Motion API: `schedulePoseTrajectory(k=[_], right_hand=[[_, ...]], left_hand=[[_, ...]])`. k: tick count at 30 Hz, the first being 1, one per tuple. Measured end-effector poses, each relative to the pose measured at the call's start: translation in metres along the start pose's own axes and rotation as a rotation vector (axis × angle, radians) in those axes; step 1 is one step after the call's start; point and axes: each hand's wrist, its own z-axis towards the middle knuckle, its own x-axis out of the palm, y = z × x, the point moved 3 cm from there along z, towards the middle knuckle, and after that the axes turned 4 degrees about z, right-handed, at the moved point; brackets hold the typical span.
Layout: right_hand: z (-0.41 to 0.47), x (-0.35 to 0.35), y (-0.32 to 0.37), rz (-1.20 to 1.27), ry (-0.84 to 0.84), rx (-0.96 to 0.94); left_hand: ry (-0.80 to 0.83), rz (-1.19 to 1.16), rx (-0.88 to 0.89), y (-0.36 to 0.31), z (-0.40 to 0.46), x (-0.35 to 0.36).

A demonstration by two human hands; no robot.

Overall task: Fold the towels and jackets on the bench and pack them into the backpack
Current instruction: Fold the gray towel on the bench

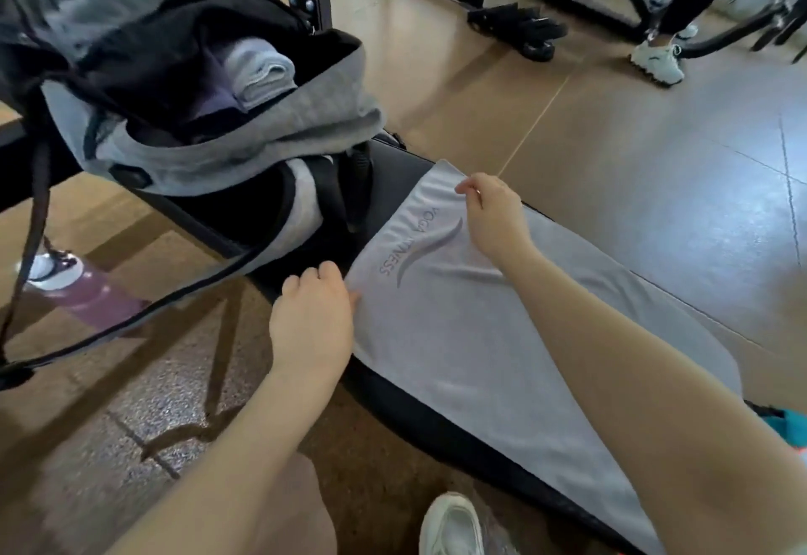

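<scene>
One grey towel (pixel 502 336) lay spread flat along the black padded surface (pixel 436 414), printed with a curved logo and the words "YOGA FITNESS" near its far end. One grey and black backpack (pixel 209 117) stood at the far end of the same surface, just beside the towel's short edge, its top open. Inside it two folded items showed: one light grey rolled towel (pixel 262 71) and one dark purple folded piece (pixel 214 95) next to it.

Two bare hands worked the towel's far edge, one at each corner. The left hand (pixel 312 314) sat at the near-side corner, knuckles up, its fingers curled and pinching the towel's edge against the thumb. The right hand (pixel 495 216) reached across the cloth to the far-side corner, wrist bent, with thumb and forefinger pinching the hem and lifting it slightly off the surface. Both forearms stretched forward, the right one crossing over the towel's length.

One white shoe (pixel 452 526) of the person showed at the bottom, on the speckled floor. A second person's white sneaker (pixel 657 63) stood well apart at the top right, near black equipment frames. A teal item (pixel 781 421) peeked out at the right edge, beyond the towel.
</scene>
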Motion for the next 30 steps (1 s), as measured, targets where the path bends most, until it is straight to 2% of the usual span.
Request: schedulePoseTrajectory(k=[4,11,14,18,21,24,26,30], right_hand=[[0.044,0.012,-0.009,0.035,0.052,0.029],[0.088,0.031,-0.013,-0.078,0.231,0.076],[0.09,0.023,-0.013,-0.126,0.164,0.009],[0.084,-0.003,-0.01,0.063,-0.059,0.044],[0.084,-0.013,0.011,0.213,-0.098,0.116],[0.093,-0.022,0.047,0.364,-0.181,0.147],[0.1,-0.029,0.072,0.467,-0.182,0.141],[0.099,-0.048,0.111,0.64,-0.055,0.073]], left_hand=[[0.055,-0.163,-0.048,0.005,0.01,0.003],[-0.006,-0.389,-0.104,0.007,0.007,-0.01],[-0.008,-0.549,-0.139,0.006,0.007,-0.017],[-0.049,-0.626,-0.089,0.007,0.012,-0.032],[-0.113,-0.56,-0.031,0.01,0.019,-0.053],[-0.248,-0.516,-0.021,0.022,0.032,-0.083],[-0.363,-0.49,-0.015,0.034,0.041,-0.105],[-0.504,-0.471,0.06,0.051,0.043,-0.146]])
